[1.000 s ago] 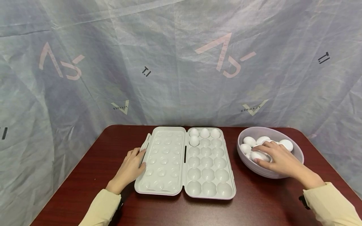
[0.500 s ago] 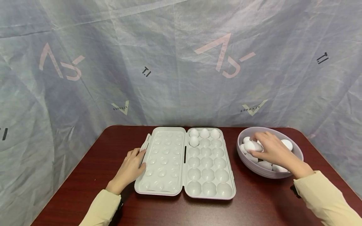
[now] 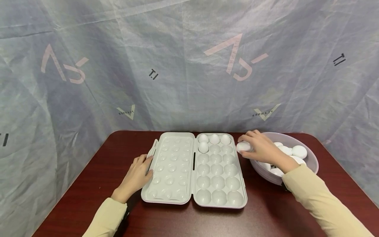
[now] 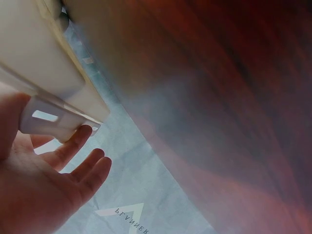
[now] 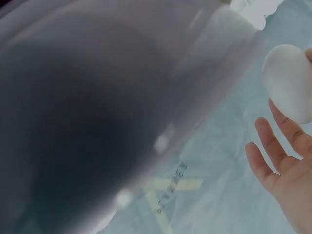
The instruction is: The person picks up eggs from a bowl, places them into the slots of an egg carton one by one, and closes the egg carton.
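Observation:
In the head view my right hand [image 3: 260,146] pinches a white egg [image 3: 244,147] between thumb and fingers, just right of the egg carton [image 3: 193,194]. The right wrist view shows the egg [image 5: 288,83] at the fingertips, the other fingers spread. The carton lies unfolded, lid on the left, cupped half on the right. Three eggs stand in its far row, and one egg [image 3: 203,147] in the second row's left cup. My left hand [image 3: 137,174] holds the lid's side flap [image 4: 53,117] between thumb and fingers at the carton's left edge.
A pale purple bowl [image 3: 313,161] with several white eggs [image 3: 299,151] stands to the right, partly behind my right forearm. Beneath everything is a dark red wooden table [image 3: 118,148]. A grey printed cloth [image 3: 177,82] hangs behind the table's far edge.
My right hand has lifted an egg out of the bowl and carried it left, to beside the carton's far right side. The left hand and the carton have stayed put.

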`<state>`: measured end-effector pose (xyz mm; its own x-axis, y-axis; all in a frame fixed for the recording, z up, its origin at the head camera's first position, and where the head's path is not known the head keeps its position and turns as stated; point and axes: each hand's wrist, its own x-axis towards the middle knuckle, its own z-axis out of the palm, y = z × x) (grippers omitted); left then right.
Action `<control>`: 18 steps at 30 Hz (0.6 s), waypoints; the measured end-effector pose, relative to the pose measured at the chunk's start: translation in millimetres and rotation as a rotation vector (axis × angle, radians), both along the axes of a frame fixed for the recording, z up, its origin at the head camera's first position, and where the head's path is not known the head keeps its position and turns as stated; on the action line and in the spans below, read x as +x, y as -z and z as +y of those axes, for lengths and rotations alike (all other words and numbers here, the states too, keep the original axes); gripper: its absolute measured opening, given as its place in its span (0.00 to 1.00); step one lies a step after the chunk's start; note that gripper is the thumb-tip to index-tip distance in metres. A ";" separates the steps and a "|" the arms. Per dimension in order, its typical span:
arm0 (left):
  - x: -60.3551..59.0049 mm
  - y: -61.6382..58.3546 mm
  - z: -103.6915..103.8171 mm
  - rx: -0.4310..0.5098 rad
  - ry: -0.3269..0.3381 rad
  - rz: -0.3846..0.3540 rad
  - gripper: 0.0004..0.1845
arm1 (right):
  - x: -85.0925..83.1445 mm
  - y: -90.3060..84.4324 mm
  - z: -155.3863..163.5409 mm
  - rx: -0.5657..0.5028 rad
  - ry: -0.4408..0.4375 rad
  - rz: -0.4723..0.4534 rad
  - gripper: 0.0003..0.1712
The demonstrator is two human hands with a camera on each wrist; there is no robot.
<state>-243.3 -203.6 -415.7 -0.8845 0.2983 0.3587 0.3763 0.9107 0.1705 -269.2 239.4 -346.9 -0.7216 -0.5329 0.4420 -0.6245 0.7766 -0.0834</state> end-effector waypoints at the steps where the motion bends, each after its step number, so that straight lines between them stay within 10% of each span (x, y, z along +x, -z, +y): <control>1: -0.1 0.0 0.1 0.001 0.000 0.001 0.26 | -1.9 0.2 -3.5 0.011 0.000 -0.006 0.18; 18: -0.1 0.3 -0.7 0.008 0.006 -0.022 0.26 | -27.7 3.9 -52.9 0.080 0.076 -0.181 0.23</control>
<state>-243.4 -204.3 -415.9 -0.8903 0.3011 0.3416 0.3780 0.9069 0.1858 -296.8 186.5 -350.8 -0.8250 -0.5017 0.2602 -0.5440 0.8297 -0.1250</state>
